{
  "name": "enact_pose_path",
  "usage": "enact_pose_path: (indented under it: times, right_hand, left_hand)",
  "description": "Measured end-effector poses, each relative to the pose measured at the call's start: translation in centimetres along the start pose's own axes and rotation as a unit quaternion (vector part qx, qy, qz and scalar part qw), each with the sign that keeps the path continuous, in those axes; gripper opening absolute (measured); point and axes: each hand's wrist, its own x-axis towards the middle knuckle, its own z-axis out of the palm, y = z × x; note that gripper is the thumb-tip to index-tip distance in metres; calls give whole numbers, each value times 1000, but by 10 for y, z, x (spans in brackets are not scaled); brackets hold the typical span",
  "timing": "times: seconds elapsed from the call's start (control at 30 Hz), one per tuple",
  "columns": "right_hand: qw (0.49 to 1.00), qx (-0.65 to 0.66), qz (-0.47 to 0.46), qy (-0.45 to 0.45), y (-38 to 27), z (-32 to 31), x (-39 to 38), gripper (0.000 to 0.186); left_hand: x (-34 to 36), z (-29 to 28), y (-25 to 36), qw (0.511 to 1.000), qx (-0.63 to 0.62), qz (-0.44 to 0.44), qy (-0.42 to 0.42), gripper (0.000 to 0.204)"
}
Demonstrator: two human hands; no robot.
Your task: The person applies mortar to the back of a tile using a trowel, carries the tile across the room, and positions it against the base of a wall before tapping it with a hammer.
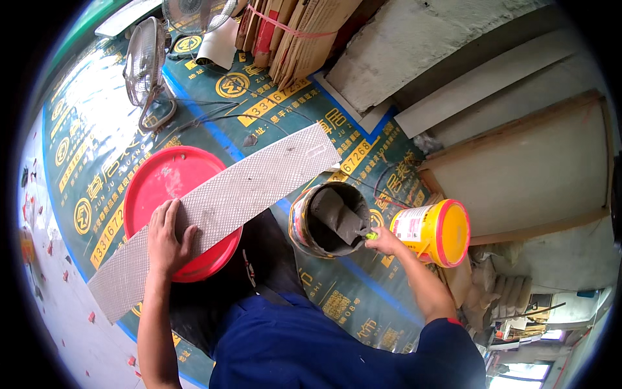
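Left hand [167,245], thumb spread from fingers, rests on one crosshatched tile strip [249,189], nine o'clock from one mortar bucket [299,223]; right hand [387,242] has fingers clamped on one trowel [371,236] (one yellow pail [430,228] at three o'clock).

Crosshatched pale strip [259,183] aslant across red lid [170,181], green-handled tool [371,236] at rim of bucket [299,223] of grey paste [329,206]

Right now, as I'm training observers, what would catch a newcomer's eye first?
First, the long cross-hatched tile slanting across the round red lid, left hand on top. Near the centre, the right hand grips a green-handled tool at the mortar bucket, with a yellow bucket to its right.
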Motion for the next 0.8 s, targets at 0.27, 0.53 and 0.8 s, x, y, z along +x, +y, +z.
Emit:
enact_pose_path:
  times: [0.27, 0.53, 0.8]
  right_hand:
    - [989, 148, -3, 7, 43, 9, -51, 26]
    - [993, 70, -70, 60, -33, -39, -107, 32]
    - [973, -71, -214, -52, -195, -44, -82, 42]
  left_hand:
    - [-2, 3, 3, 999, -28, 16, 5, 64]
    - [-5, 1, 1, 999, -33, 21, 14, 63]
    - [-9, 7, -12, 987, -119, -9, 104, 49]
